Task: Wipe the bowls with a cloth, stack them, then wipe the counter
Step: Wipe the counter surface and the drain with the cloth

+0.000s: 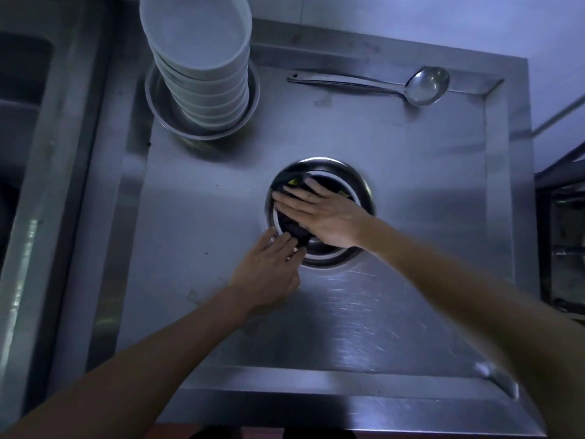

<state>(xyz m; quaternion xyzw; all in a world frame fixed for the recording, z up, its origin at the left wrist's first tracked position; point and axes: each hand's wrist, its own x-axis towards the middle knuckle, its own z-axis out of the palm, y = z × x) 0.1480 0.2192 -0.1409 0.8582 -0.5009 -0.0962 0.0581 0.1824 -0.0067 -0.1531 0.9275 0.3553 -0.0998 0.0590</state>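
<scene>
1. Bowl under the hands: a round bowl (361,188) with a dark steel outer wall and a pale ring at its rim, standing upright on the brushed stainless-steel counter (395,312), roughly at the counter's middle. All places below are given relative to this bowl.
2. Its rim is blurred on the far-left arc; the pale ring shows clearly along the near edge. The interior is mostly covered.
3. A dark cloth (297,231) with a small yellow patch lies inside the bowl, bunched across the left half and spilling to the near-left rim.
4. Right hand (319,213): laid flat over the bowl, fingers straight and spread toward the left, palm pressing down on the cloth. The forearm crosses the bowl's right rim.
5. Left hand (269,270): at the bowl's near-left edge, fingertips bent onto the rim and touching the cloth's near edge. Whether it pinches the cloth or only steadies the rim cannot be told.
6. Stack of white round bowls (202,58): far and to the left of the bowl, well apart, leaning slightly, seated in a shallow round steel dish (250,112).
7. Long-handled steel ladle (424,87): lying flat far beyond the bowl, along the counter's back edge, its cup facing up and to the right.
8. A steel sink basin (25,128) lies far to the left, beyond the counter's raised rim.
</scene>
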